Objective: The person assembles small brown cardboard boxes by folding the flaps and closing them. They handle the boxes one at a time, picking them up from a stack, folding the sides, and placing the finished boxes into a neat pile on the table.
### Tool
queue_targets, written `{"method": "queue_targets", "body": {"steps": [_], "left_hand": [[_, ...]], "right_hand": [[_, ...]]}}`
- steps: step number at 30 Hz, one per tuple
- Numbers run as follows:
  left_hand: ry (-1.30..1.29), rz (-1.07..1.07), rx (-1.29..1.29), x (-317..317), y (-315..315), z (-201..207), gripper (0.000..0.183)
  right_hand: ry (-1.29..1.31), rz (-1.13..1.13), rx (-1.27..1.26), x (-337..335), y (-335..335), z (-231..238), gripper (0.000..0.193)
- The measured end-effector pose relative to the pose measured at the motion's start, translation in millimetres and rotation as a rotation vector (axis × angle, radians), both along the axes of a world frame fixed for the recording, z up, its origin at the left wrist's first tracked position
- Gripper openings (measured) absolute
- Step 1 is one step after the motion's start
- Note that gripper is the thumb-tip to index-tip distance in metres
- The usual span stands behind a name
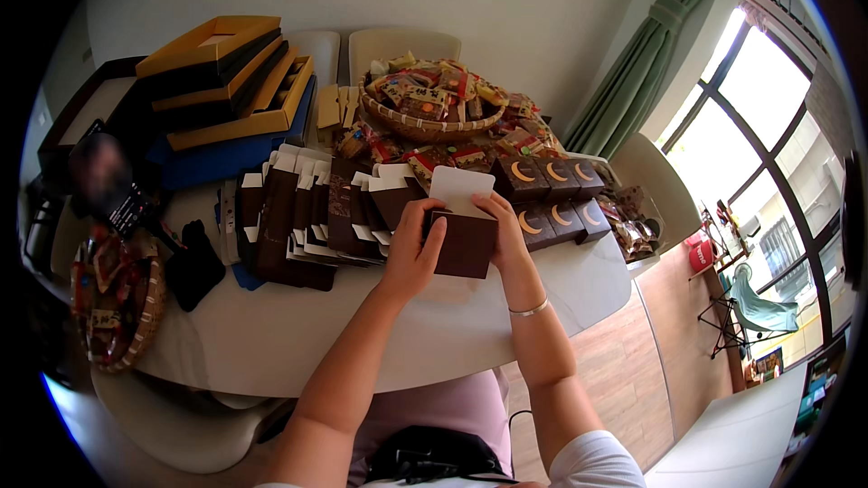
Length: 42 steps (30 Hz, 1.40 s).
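Both of my hands are at a small dark brown cardboard box (467, 247) held above the table's near side. Its white-lined flap (462, 183) stands up at the back. My left hand (415, 248) is closed round the left side, thumb along the near edge. At the right side, my right hand (504, 228) grips the box, its fingers by the flap. The inside of the box is hidden. Folded-flat brown cartons (303, 217) with white flaps lie in a row to the left. Closed boxes with a gold crescent (551, 179) stand in two rows to the right.
A wicker basket (434, 131) heaped with wrapped snacks stands at the back, more packets around it. Stacked yellow and black box trays (221, 86) rise at the back left. A second basket (152, 307), a black pouch (194, 267) and a phone (127, 208) are at the left.
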<state>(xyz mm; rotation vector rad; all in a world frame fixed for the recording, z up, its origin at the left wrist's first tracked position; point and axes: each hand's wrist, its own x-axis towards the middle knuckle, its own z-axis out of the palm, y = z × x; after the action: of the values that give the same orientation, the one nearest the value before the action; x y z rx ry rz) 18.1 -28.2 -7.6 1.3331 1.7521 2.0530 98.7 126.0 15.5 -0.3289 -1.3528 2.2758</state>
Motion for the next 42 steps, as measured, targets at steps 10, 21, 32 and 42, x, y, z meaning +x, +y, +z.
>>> {"method": "queue_targets", "body": {"steps": [10,21,32,42], "left_hand": [[-0.529,0.057,0.138,-13.0,-2.3,2.6,0.021],[-0.508,-0.066,0.031,-20.4,-5.2,-2.8,0.011],[-0.088,0.127,0.004,-4.1,-14.2,15.2,0.064],[0.525,0.383,-0.400,24.5,-9.8,24.2,0.115]], "right_hand": [[-0.091,0.221,0.167,2.7,6.5,-2.8,0.023],[0.023,0.255,0.499,0.6,5.9,-4.5,0.023],[0.086,-0.120,0.341,-4.4,1.5,-5.0,0.023],[0.070,-0.286,0.445,-8.9,-4.8,-6.6,0.027]]}}
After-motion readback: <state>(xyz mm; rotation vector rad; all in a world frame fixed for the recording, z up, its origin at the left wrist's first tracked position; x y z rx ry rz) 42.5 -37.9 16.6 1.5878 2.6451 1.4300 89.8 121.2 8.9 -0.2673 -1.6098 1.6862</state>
